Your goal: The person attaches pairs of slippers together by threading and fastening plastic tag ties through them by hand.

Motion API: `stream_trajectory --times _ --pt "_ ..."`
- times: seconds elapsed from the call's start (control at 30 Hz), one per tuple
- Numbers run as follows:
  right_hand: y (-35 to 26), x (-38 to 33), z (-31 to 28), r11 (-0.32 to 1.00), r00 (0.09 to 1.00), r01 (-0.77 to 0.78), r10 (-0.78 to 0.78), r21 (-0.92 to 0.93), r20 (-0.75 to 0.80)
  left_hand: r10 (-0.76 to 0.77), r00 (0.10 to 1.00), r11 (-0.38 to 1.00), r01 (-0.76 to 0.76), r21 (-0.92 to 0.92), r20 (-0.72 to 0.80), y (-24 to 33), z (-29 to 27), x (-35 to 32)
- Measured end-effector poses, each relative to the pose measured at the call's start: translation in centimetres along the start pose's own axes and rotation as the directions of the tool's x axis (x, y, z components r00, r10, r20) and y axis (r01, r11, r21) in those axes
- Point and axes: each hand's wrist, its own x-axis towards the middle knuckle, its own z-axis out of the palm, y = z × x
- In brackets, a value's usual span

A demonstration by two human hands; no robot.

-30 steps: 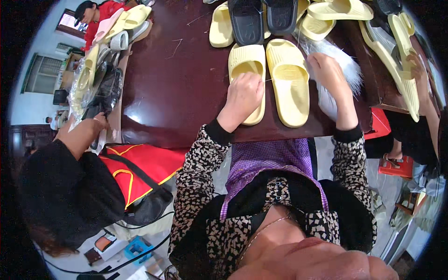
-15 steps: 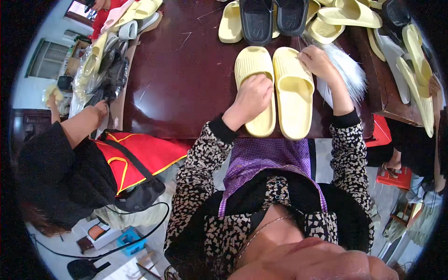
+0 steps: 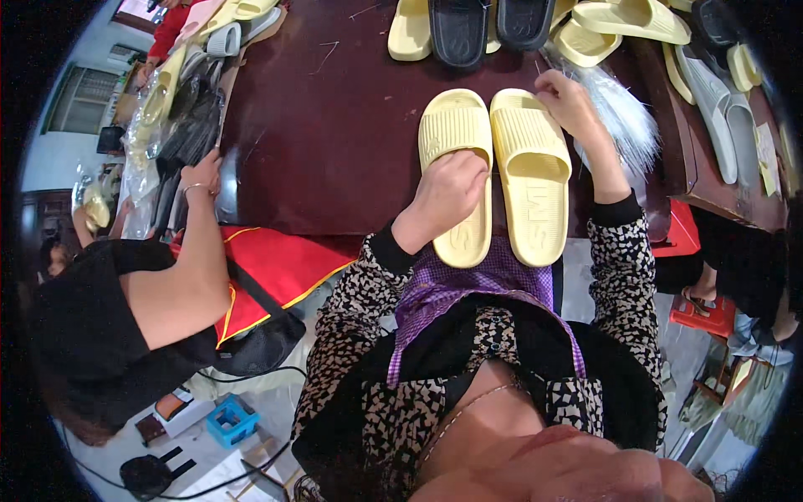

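Observation:
Two pale yellow slide slippers lie side by side in front of me, toes away, their heels reaching past the table's near edge. My left hand [image 3: 447, 191] is closed on the left slipper [image 3: 456, 125], with fingers tucked in at the opening of its ribbed strap. At the outer toe side of the right slipper [image 3: 535, 188], my right hand [image 3: 575, 105] is pinched. What looks like a thin strand shows at its fingertips. Beside that hand lies a bundle of fine white plastic strands [image 3: 623, 121], partly hidden by my wrist.
A black slide [image 3: 458, 33] and more yellow slides [image 3: 631, 21] stand at the far side of the dark red table [image 3: 335, 151]. Grey slides [image 3: 711, 113] lie on the right. At left, a co-worker's hand [image 3: 201, 173] is by bagged slippers [image 3: 155, 109].
The yellow slippers have shifted slightly toward me, their heels further over the edge. My right hand has stayed near the right slipper's toe. The co-worker's arm at left has moved.

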Motion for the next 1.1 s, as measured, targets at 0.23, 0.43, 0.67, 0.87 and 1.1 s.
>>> stream_trajectory --times 0.23,0.43,0.67,0.87,1.1 --pt "-2.0 0.5 0.3 0.951 0.996 -0.087 0.094 0.296 -0.008 0.019 1.000 1.000 -0.019 0.005 -0.003 -0.4 0.2 -0.2" --pt "-5.3 1.8 1.5 0.941 0.961 0.143 -0.206 0.308 0.185 0.059 0.998 0.997 -0.058 0.055 -0.012 -0.2 0.8 -0.3" --pt "-5.6 4.6 4.2 0.876 0.821 0.393 -0.471 0.279 0.321 0.060 0.998 0.996 -0.058 0.074 -0.024 -0.8 1.6 -0.1" --pt "-5.7 4.2 3.1 0.950 0.833 0.285 -0.310 0.125 0.459 0.020 0.999 0.999 -0.018 0.043 -0.038 -0.9 1.7 -0.3" --pt "-5.0 2.2 1.3 0.949 0.941 0.314 -0.311 -0.007 0.131 -0.009 0.989 0.997 -0.003 -0.080 -0.149 0.4 0.8 -0.4"
